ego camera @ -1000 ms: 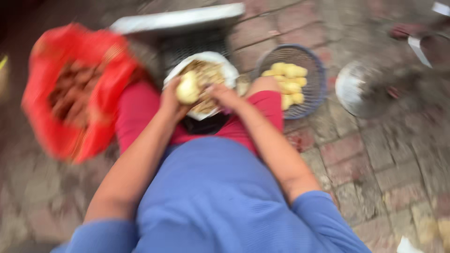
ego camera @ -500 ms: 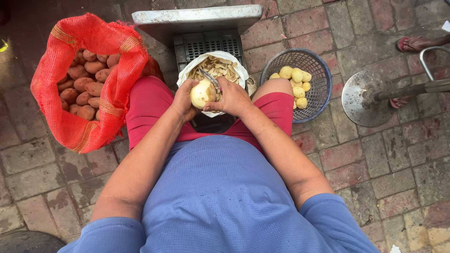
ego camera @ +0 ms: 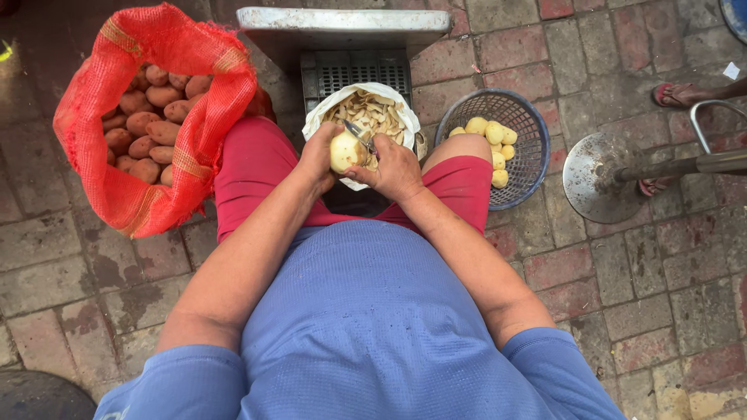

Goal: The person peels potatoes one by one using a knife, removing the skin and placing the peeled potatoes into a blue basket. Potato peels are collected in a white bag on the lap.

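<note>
My left hand [ego camera: 319, 155] grips a pale, mostly peeled potato [ego camera: 344, 151] between my knees. My right hand [ego camera: 395, 168] is closed on a metal peeler [ego camera: 359, 135] whose blade rests against the potato's top. Both hands hover over a white bag [ego camera: 393, 99] filled with brown-edged peelings. A red mesh sack [ego camera: 175, 58] of unpeeled reddish potatoes stands open to my left. To my right a dark plastic basket [ego camera: 513, 105] holds several peeled yellow potatoes.
A grey metal platform scale [ego camera: 342, 23] stands on the brick paving just beyond the bag. A round metal base with a tube frame [ego camera: 603, 175] is at the right, with another person's sandalled foot [ego camera: 673, 95] behind it.
The view has steadied after a blur and shifted slightly. The potato has turned in my left hand, and the peeler sits at its upper side.
</note>
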